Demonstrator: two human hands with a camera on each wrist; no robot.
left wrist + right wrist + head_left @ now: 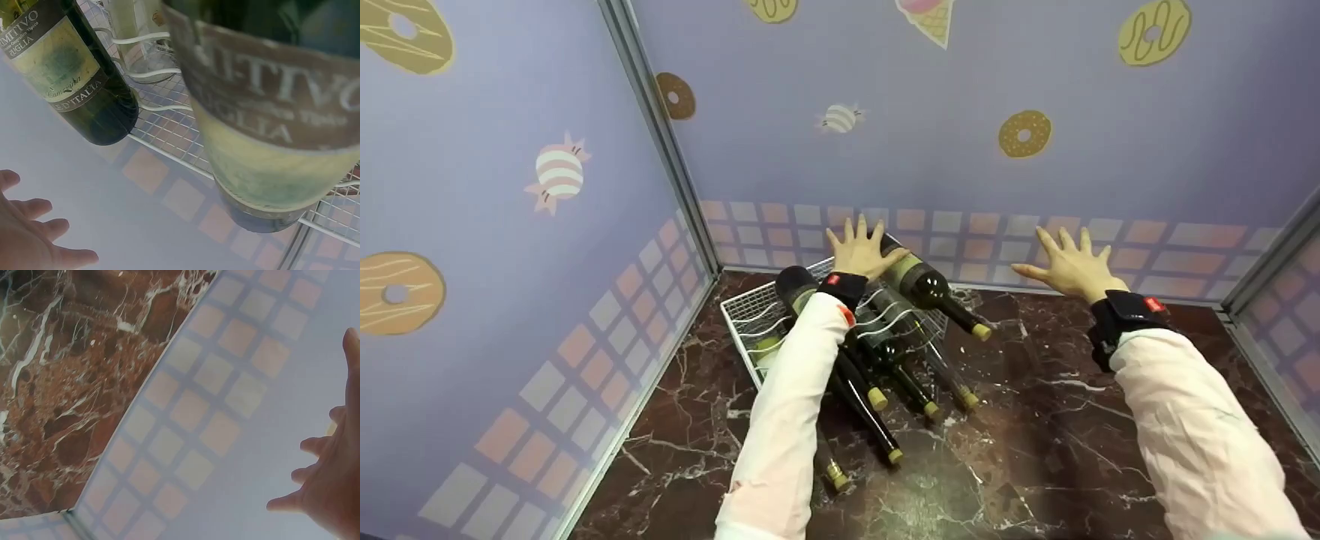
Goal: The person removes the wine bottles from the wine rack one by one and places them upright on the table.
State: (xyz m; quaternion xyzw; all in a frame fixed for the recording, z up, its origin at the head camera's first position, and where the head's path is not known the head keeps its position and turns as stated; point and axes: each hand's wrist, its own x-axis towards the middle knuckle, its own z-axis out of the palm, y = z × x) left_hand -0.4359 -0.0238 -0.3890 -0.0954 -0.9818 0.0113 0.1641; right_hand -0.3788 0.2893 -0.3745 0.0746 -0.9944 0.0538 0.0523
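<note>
Spreading empty fingers (862, 226) wide on both hands (861, 251) (1069, 268), we judge the rack's (743, 309) wavy wires (140, 39) stop bottles (926, 286) rolling near the surface's (1057, 427) far-left corner.

A dark red-brown marbled surface (1057, 427) with pale veins meets lilac walls (780, 161) printed with doughnuts (1009, 138), striped sweets (559, 171), an ice-cream cone (936, 22) and bands of pink and whitish squares (775, 213), grey metal strips (682, 184) lining the corners.
</note>
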